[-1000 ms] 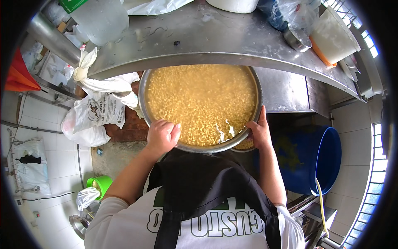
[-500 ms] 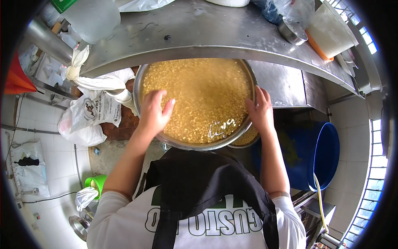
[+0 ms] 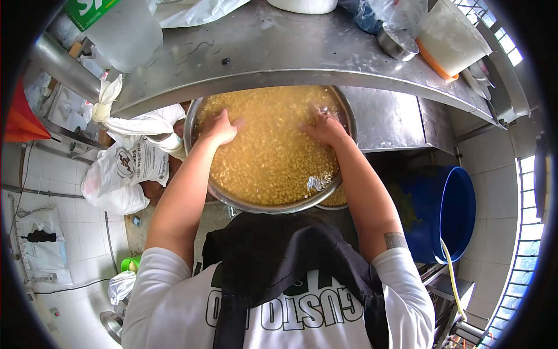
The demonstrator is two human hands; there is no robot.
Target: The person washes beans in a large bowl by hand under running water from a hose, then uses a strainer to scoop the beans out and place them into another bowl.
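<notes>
Grains point(image 3: 273, 166): sitting in round bowl point(image 3: 285, 207) between left hand point(image 3: 220, 129) at ten o'clock and right hand point(image 3: 329, 128) at two, hiding fingertips; can't tell if pinching.

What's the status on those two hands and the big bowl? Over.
Left hand, right hand: both partly in cloudy liquid. Metal bowl: yellowish kernels inside. Steel shelf hides far rim.

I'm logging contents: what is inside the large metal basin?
The metal basin holds yellow kernels in cloudy water, with the left hand and right hand dipped in. Its bottom is covered; the steel shelf hides its far edge.
</notes>
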